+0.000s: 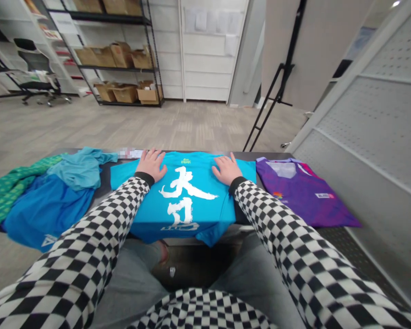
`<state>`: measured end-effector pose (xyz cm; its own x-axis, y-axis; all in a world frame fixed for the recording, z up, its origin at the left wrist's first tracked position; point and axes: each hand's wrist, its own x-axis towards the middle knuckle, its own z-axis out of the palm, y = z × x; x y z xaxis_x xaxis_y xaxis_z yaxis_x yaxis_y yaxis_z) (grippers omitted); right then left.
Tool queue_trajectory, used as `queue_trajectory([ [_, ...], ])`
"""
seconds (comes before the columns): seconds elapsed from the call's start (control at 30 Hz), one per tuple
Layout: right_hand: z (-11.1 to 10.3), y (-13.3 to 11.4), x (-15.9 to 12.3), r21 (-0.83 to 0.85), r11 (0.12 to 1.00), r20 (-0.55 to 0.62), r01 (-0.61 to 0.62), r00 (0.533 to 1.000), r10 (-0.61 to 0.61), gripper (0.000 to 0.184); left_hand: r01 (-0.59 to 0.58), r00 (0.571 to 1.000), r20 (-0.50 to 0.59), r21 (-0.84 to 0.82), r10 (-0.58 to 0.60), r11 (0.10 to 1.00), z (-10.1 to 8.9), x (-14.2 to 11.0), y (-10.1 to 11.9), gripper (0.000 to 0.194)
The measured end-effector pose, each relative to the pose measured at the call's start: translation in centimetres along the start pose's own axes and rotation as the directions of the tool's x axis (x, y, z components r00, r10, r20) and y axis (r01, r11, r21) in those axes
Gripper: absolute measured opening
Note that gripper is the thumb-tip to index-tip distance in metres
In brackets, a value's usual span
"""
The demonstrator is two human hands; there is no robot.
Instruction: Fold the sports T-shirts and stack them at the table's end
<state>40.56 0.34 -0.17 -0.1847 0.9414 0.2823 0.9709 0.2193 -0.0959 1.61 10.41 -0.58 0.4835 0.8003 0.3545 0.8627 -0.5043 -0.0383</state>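
Observation:
A bright blue T-shirt (205,212) with large white brush characters lies spread on the dark table in front of me, its lower end hanging over the near edge. My left hand (151,164) rests flat on its upper left part, fingers spread. On the upper right part lies my right hand (227,168), also flat with the fingers apart. Neither hand grips the cloth. To the right is a purple shirt (304,201), laid out flat. On the left sit a crumpled blue garment (51,201), a light teal garment (78,169) and a green patterned garment (10,187).
The dark table (104,183) is narrow, and its near edge is by my knees. A grey perforated panel (380,128) stands close on the right. Beyond the table are a black stand (276,91), a shelf rack (119,68) with cardboard boxes, and an office chair (37,73).

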Motion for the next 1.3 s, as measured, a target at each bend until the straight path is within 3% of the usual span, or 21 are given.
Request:
queue_trajectory([
  [0.13,-3.0,-2.7,0.3,-0.148,0.976,0.05,0.159,0.987,-0.153,0.049,-0.157,0.983,0.112,0.087,0.147,0.984,-3.4,-0.1,2.7,0.041],
  [0.23,-6.0,-5.0,-1.2,-0.065,0.99,-0.007,0.123,0.992,-0.123,0.047,-0.066,0.997,0.036,0.036,0.064,0.997,-6.4,-1.2,5.1,0.04],
  [0.33,-8.7,-7.5,-7.0,0.216,0.964,-0.012,0.157,0.987,-0.159,0.044,-0.068,0.997,-0.053,-0.193,0.059,0.979,-9.1,-6.0,7.1,0.047],
  [0.4,-9.5,-9.0,-13.1,0.428,0.888,0.023,0.17,0.98,-0.199,0.042,-0.148,0.988,-0.007,-0.373,0.157,0.916,-10.2,-11.4,7.8,0.047],
  [0.47,-8.7,-10.1,-19.7,0.562,0.822,0.085,0.088,0.983,-0.163,0.038,-0.115,0.976,0.102,-0.505,0.192,0.856,-10.3,-17.3,8.0,0.045],
  [0.53,-6.5,-10.6,-25.6,0.603,0.796,0.142,-0.057,0.989,-0.037,0.035,0.071,0.97,0.229,-0.581,0.079,0.811,-9.7,-22.5,7.6,0.044],
  [0.6,-3.7,-10.8,-29.9,0.58,0.794,0.166,-0.181,0.981,0.103,0.034,0.266,0.941,0.331,-0.593,-0.071,0.76,-8.8,-25.9,6.9,0.044],
  [0.67,-1.6,-11.0,-31.9,0.549,0.806,0.213,-0.223,0.969,0.123,0.034,0.401,0.902,0.381,-0.568,-0.202,0.719,-8.0,-27.5,5.9,0.046],
  [0.77,-1.1,-11.9,-31.1,0.53,0.828,0.249,-0.182,0.967,0.053,0.036,0.482,0.871,0.37,-0.525,-0.322,0.701,-7.6,-27.5,4.6,0.05],
  [0.93,-3.5,-14.5,-24.8,0.389,0.917,0.291,-0.09,0.956,-0.029,0.042,0.522,0.852,0.356,-0.526,-0.383,0.671,-7.4,-26.0,3.9,0.046],
  [1.03,-3.9,-15.2,-22.0,0.223,0.97,0.346,-0.101,0.938,0.018,0.044,0.538,0.843,0.354,-0.54,-0.405,0.647,-7.1,-25.9,4.1,0.045],
  [1.17,-3.7,-13.7,-21.4,0.049,0.986,0.415,-0.162,0.901,0.127,0.038,0.544,0.839,0.368,-0.56,-0.401,0.625,-6.3,-26.8,3.9,0.041],
  [1.3,-4.1,-9.8,-23.6,0.063,0.966,0.393,-0.249,0.896,0.206,0.038,0.54,0.841,0.401,-0.574,-0.364,0.616,-5.9,-27.8,3.7,0.043],
])
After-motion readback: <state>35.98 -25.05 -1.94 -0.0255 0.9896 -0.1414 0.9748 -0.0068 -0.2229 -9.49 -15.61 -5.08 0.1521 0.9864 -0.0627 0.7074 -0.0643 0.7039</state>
